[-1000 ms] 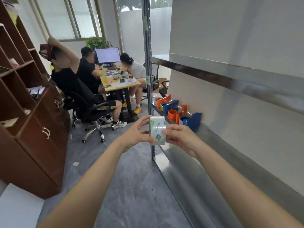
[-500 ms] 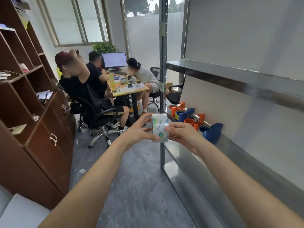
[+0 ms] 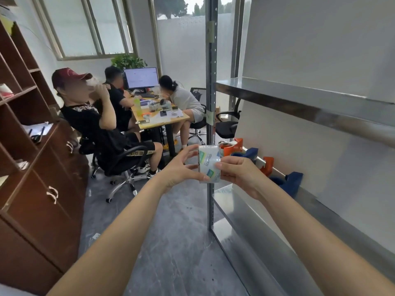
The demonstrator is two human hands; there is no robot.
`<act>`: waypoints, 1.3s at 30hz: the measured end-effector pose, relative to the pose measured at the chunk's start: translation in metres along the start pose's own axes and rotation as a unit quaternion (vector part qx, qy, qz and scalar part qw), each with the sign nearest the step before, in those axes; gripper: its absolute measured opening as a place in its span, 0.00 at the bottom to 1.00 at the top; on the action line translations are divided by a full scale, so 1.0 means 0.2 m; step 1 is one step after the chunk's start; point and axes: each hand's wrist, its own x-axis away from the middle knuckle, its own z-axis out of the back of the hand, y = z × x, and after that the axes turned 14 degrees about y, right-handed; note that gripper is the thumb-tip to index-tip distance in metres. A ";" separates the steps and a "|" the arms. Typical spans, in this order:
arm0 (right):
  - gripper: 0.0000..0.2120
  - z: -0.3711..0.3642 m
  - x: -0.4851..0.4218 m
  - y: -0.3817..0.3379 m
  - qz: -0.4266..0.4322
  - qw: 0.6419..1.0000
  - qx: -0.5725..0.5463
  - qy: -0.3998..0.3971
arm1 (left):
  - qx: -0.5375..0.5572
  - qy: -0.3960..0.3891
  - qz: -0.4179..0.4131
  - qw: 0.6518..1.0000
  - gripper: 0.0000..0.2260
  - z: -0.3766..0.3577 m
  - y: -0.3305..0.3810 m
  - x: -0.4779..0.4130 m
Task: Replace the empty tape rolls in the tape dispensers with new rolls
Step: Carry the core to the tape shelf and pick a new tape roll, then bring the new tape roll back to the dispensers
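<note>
Before the perforated upright post (image 3: 211, 82) at the far front corner of the lower metal shelf (image 3: 320, 221), a tape roll (image 3: 209, 164) is held in the air between both hands, clear of the shelf itself.

The left hand (image 3: 181, 169) is held half open, its fingers spread and gently bent. The roll is pinched by it from the left: the thumb is pressed against the lower part of the roll, the index fingertip is laid on the upper left edge, and another fingertip is set against the side between them. The right hand (image 3: 239, 174) is curled round the right side of the roll, with the thumb laid across the front of the band and the remaining fingers hidden behind it. Both forearms are stretched forward and bare.

The roll is held upright and seen edge-on, so that its broad band is turned toward the camera. It is pale and glossy, apparently clear tape or a clear wrap, and small green and blue labels and a line of sideways lettering are printed on it; the lettering is too blurred to be read.

Along the back edge of the shelf, toward its far end, tape dispensers are stood in a loose row: an orange dispenser (image 3: 233, 147) farthest off, a blue dispenser (image 3: 250, 153) just beside it, a second orange one (image 3: 268, 165), and a second blue one (image 3: 292, 183) nearest.
</note>
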 end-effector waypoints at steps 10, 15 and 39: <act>0.11 0.07 -0.55 -0.10 0.009 0.999 -0.033 0.042 | -0.055 -0.046 -0.012 0.997 0.46 0.03 0.07 -0.69; 0.10 0.18 -0.72 -0.14 0.026 0.996 -0.010 0.082 | -0.114 -0.096 -0.029 0.988 0.44 -0.06 0.14 -0.98; 0.01 0.53 -0.71 -0.02 0.034 0.868 -0.049 0.493 | -0.094 -0.431 -0.136 0.887 0.41 -0.92 0.03 -1.67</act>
